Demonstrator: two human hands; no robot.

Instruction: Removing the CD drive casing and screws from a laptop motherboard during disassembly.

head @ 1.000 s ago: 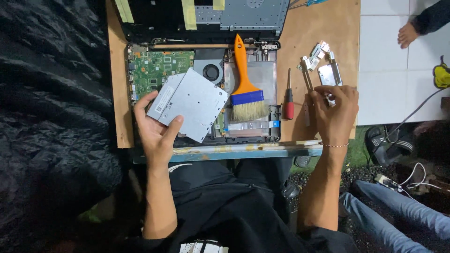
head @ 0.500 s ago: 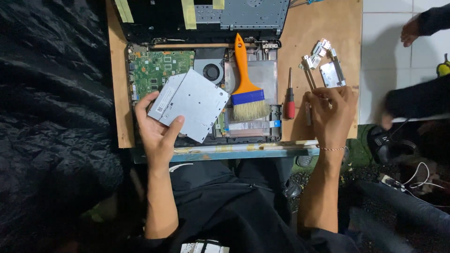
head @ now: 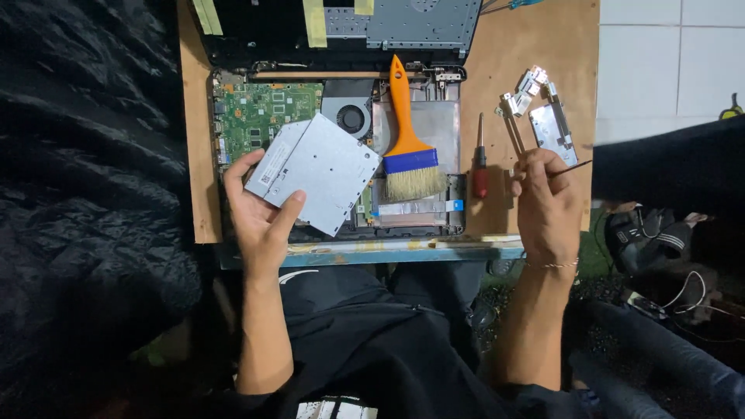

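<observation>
My left hand (head: 262,216) holds a flat grey optical drive (head: 317,171) tilted above the opened laptop (head: 419,124), whose green circuit board (head: 264,116) and black fan (head: 351,118) are exposed. An orange-handled brush (head: 408,140) with a blue ferrule lies on the laptop's middle. My right hand (head: 548,203) is closed around a thin dark stick-like tool (head: 570,167) just right of a red-handled screwdriver (head: 480,159) on the wooden board (head: 535,39). Metal hinge brackets (head: 539,109) lie beyond that hand.
The laptop lid (head: 388,23) with yellow tape strips stands open at the far edge. Another person's dark sleeve (head: 667,159) reaches in from the right. Black cloth (head: 77,194) covers the left. Shoes and cables (head: 660,240) lie on the floor at right.
My right hand has lifted slightly off the brackets with the thin tool. The other person's dark sleeve has moved in further from the right. The drive stays in my left hand.
</observation>
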